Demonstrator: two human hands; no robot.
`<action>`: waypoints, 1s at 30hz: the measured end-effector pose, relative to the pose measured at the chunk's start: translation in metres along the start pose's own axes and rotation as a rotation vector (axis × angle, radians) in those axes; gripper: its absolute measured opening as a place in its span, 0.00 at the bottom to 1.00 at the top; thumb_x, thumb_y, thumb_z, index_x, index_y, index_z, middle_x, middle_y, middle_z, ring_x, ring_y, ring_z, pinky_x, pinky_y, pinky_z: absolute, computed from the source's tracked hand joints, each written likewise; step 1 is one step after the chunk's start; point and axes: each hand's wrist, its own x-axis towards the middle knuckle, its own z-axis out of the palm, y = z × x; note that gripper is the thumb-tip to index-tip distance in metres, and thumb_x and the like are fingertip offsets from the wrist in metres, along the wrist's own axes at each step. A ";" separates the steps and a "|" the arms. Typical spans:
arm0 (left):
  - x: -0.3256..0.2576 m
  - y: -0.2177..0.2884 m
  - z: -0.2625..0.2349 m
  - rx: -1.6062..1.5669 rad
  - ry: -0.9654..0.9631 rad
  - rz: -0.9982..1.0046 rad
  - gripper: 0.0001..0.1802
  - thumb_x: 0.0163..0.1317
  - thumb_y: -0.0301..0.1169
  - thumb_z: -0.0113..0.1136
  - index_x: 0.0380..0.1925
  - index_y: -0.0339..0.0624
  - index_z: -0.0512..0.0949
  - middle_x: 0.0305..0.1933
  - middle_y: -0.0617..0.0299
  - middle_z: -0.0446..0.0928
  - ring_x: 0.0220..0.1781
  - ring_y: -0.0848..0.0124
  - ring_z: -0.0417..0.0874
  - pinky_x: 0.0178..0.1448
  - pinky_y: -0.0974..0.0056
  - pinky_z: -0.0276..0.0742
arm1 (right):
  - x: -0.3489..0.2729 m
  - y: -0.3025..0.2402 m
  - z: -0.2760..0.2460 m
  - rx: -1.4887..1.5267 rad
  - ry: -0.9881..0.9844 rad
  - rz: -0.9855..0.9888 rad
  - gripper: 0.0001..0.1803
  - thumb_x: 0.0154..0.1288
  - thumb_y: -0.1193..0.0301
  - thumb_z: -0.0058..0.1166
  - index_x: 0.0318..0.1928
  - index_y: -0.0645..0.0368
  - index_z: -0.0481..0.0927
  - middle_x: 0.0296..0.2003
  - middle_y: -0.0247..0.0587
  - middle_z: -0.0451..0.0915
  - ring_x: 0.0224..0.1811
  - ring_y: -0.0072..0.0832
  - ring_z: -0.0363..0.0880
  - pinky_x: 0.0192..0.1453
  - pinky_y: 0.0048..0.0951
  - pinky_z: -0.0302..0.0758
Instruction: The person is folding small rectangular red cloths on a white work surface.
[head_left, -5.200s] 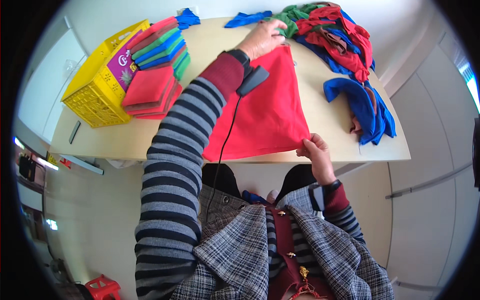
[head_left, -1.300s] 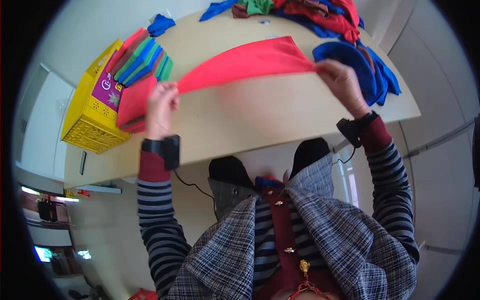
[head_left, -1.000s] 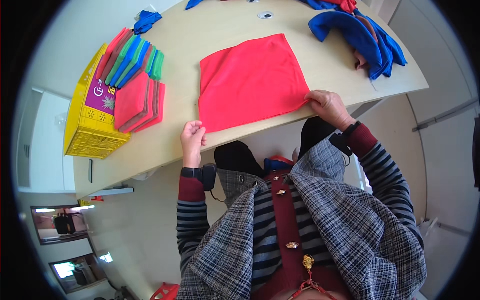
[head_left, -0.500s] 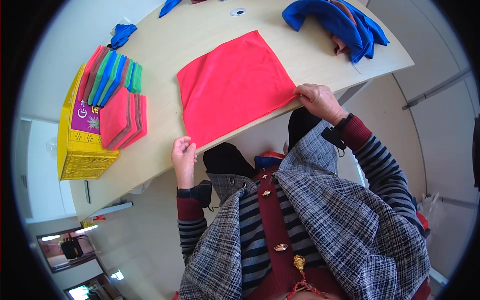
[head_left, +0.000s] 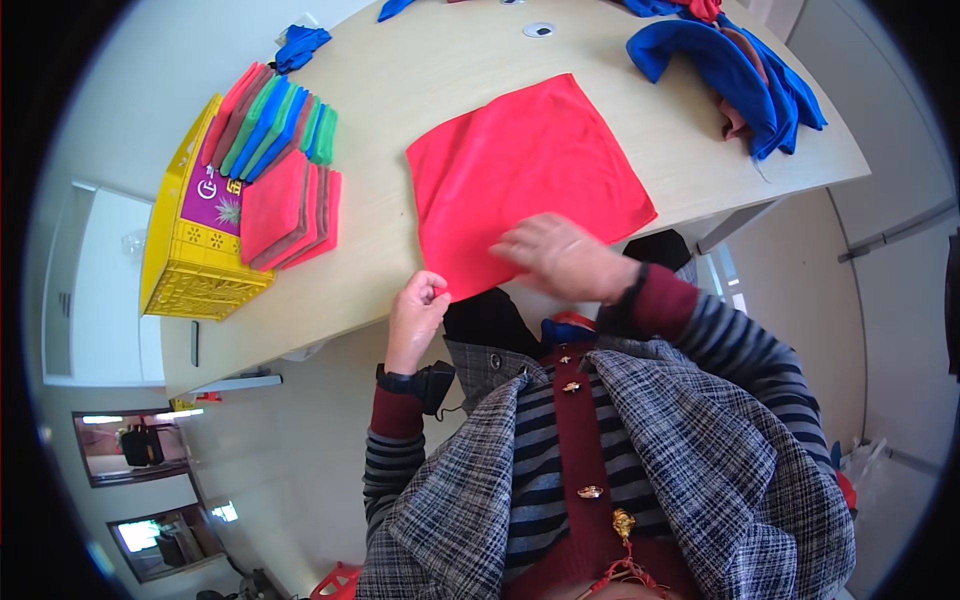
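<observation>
A square red cloth lies spread flat on the pale wooden table, its near edge along the table's front edge. My left hand pinches the cloth's near left corner between thumb and fingers. Over the near part of the cloth is my right hand, palm down with fingers stretched out toward the left. Motion smears it somewhat, and whether it touches the fabric I cannot tell. The cloth's near right corner rests free at the table edge.
On the left, a yellow crate holds several folded cloths in red, brown, green and blue. Folded red and brown cloths lean beside it. Loose blue cloths are heaped at the far right; a crumpled blue cloth lies far left.
My right hand has let go of the near right corner and swung left over the cloth. My left hand stays at its corner. The whole view has shifted a little.
</observation>
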 end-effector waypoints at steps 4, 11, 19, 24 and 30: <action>0.014 0.018 -0.008 0.072 -0.132 -0.055 0.02 0.67 0.23 0.58 0.38 0.37 0.76 0.24 0.71 0.72 0.24 0.82 0.72 0.29 0.73 0.68 | 0.025 -0.007 0.059 -0.077 -0.053 -0.074 0.37 0.71 0.49 0.53 0.72 0.55 0.67 0.73 0.42 0.66 0.77 0.41 0.59 0.79 0.49 0.55; 0.159 -0.013 -0.080 0.524 0.172 0.366 0.08 0.64 0.29 0.61 0.41 0.39 0.80 0.25 0.60 0.79 0.27 0.64 0.80 0.37 0.60 0.79 | 0.037 -0.008 0.063 -0.151 -0.086 -0.157 0.40 0.71 0.45 0.49 0.76 0.52 0.63 0.77 0.40 0.59 0.82 0.43 0.50 0.83 0.51 0.48; 0.292 -0.006 -0.059 0.584 0.175 0.373 0.13 0.60 0.30 0.63 0.45 0.45 0.84 0.33 0.52 0.84 0.37 0.54 0.85 0.43 0.53 0.80 | 0.038 -0.011 0.054 -0.126 -0.243 -0.079 0.41 0.72 0.48 0.51 0.78 0.48 0.57 0.79 0.38 0.54 0.83 0.42 0.47 0.83 0.51 0.47; 0.322 -0.023 -0.072 0.491 0.216 0.350 0.11 0.60 0.31 0.60 0.43 0.48 0.84 0.34 0.50 0.84 0.37 0.52 0.85 0.42 0.52 0.80 | 0.042 -0.012 0.051 -0.103 -0.241 -0.092 0.42 0.70 0.49 0.53 0.79 0.47 0.56 0.80 0.38 0.53 0.83 0.42 0.46 0.84 0.51 0.46; 0.316 -0.020 -0.076 0.741 0.419 0.275 0.09 0.61 0.32 0.58 0.40 0.50 0.84 0.35 0.50 0.84 0.37 0.51 0.85 0.42 0.53 0.80 | 0.034 -0.003 0.056 -0.111 -0.224 -0.067 0.41 0.68 0.49 0.56 0.77 0.49 0.60 0.78 0.38 0.56 0.82 0.43 0.48 0.83 0.50 0.47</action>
